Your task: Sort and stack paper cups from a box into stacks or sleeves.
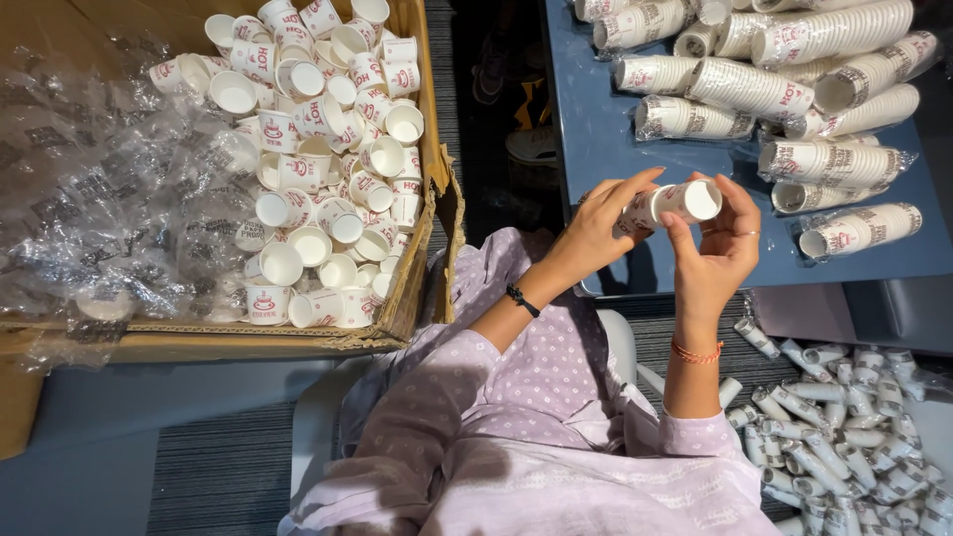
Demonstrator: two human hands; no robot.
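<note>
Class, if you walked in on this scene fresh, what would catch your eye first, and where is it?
Probably the cardboard box at the left, heaped with loose paper cups. In the middle, both hands hold a short stack of cups, with sleeved stacks on the blue table beyond.

White red-printed paper cups (pixel 667 203), blue table (pixel 606 129), lilac dotted sleeves (pixel 516 397).

We are viewing from one head-worn camera, looking steeply down at close range; it is taking in our lap, the cardboard box (pixel 417 298) to the left and the blue table (pixel 596 129) ahead.
</note>
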